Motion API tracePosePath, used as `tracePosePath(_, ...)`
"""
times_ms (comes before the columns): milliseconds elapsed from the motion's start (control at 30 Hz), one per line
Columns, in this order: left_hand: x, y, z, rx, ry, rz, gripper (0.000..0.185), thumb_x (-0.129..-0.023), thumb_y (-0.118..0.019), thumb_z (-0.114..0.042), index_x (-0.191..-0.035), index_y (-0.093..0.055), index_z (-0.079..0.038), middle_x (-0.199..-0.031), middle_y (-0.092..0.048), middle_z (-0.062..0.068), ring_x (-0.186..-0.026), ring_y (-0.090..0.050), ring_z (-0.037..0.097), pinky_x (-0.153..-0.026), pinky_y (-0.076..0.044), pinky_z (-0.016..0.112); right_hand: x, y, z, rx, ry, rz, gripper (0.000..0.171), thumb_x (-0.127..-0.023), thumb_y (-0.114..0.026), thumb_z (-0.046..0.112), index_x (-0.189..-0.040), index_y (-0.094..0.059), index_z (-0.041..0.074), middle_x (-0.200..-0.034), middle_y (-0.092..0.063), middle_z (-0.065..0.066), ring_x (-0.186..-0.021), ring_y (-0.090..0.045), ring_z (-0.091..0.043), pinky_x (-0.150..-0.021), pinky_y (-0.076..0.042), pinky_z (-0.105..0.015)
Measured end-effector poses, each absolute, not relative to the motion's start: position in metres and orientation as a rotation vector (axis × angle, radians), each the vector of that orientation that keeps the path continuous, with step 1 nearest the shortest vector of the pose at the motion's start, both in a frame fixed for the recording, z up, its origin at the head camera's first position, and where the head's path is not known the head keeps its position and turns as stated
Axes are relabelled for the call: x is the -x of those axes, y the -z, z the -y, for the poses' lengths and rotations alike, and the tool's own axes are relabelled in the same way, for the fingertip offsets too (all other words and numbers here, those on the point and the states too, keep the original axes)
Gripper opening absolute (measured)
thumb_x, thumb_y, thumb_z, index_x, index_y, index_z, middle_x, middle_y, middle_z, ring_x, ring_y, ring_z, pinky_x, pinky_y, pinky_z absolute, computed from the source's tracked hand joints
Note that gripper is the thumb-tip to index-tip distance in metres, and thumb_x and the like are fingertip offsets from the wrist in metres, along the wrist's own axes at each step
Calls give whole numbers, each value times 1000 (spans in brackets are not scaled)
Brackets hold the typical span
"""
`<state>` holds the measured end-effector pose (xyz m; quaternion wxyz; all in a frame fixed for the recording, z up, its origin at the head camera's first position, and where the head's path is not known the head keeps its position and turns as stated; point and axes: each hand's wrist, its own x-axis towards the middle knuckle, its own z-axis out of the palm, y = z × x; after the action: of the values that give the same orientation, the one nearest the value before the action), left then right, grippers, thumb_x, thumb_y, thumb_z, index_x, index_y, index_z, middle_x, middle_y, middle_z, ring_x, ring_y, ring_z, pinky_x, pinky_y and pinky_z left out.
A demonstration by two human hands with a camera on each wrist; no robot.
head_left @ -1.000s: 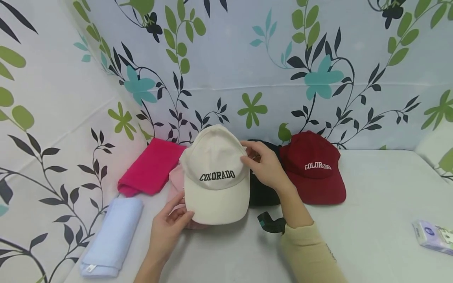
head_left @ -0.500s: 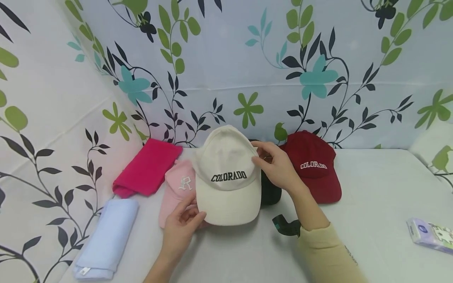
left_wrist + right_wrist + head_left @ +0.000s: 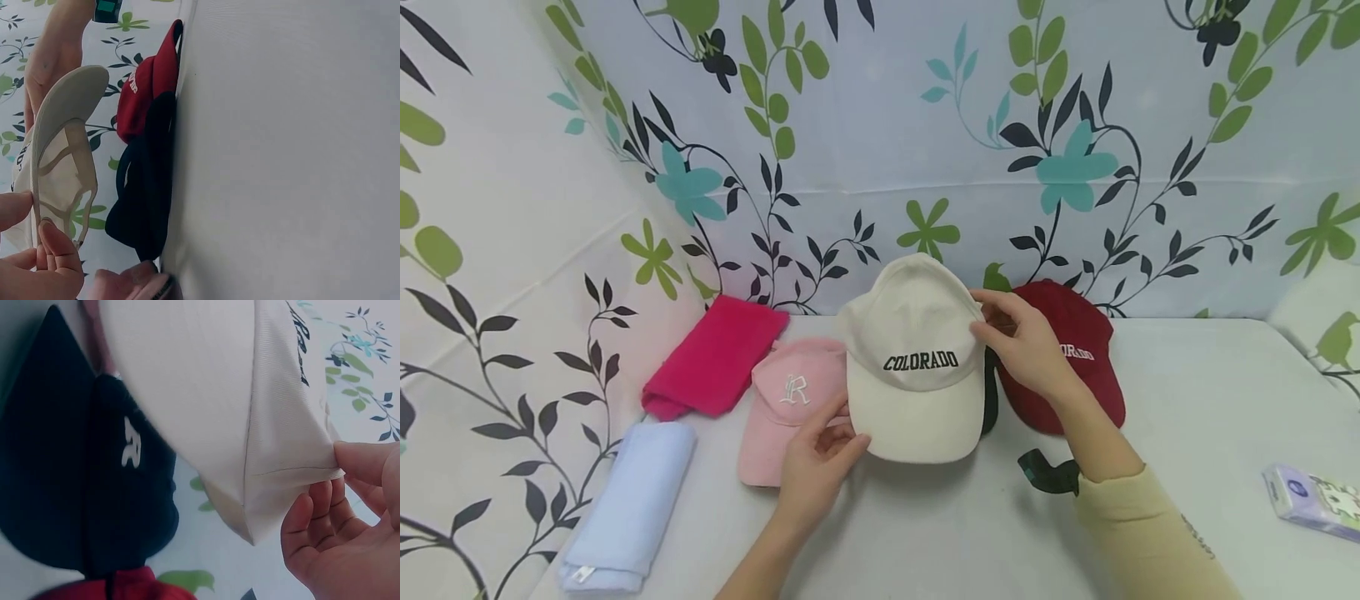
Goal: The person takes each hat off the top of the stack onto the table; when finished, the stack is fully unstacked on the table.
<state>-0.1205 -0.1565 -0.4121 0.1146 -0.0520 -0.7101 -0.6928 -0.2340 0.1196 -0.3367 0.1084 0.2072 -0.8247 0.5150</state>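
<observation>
Cream COLORADO cap (image 3: 914,367) is held just above the white counter (image 3: 1187,417), over a black cap (image 3: 147,187) btwn the pink cap (image 3: 786,400) & red cap (image 3: 1086,367); left hand (image 3: 817,467) pinches its brim corner, right hand (image 3: 1026,346) pinches the crown's side. Left of those lie a magenta towel (image 3: 715,358) & pale blue towel (image 3: 628,500), w/ a tissue pack (image 3: 1311,500) far right. Leaf-and-flower print cloth (image 3: 925,125) walls in the back & sides.

A person with two bare hands: the right arm wears a long pale-yellow knit sleeve (image 3: 1150,533) with small dark lettering near the cuff; the left forearm (image 3: 760,567) is unsleeved.
</observation>
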Motion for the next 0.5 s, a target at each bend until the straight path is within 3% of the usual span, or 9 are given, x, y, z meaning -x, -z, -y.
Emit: tracePosePath(500, 132, 411, 134, 254, 2016, 2052, 63, -84, -73, 13, -143, -54, 2, -120, -57, 17, -91, -62, 21, -77, -55, 23, 237, 333, -143, -537, -1519, 2438, 42, -99, -64, 12, -140, -58, 5, -109, -57, -13, -95, -55, -26, -75, -50, -17)
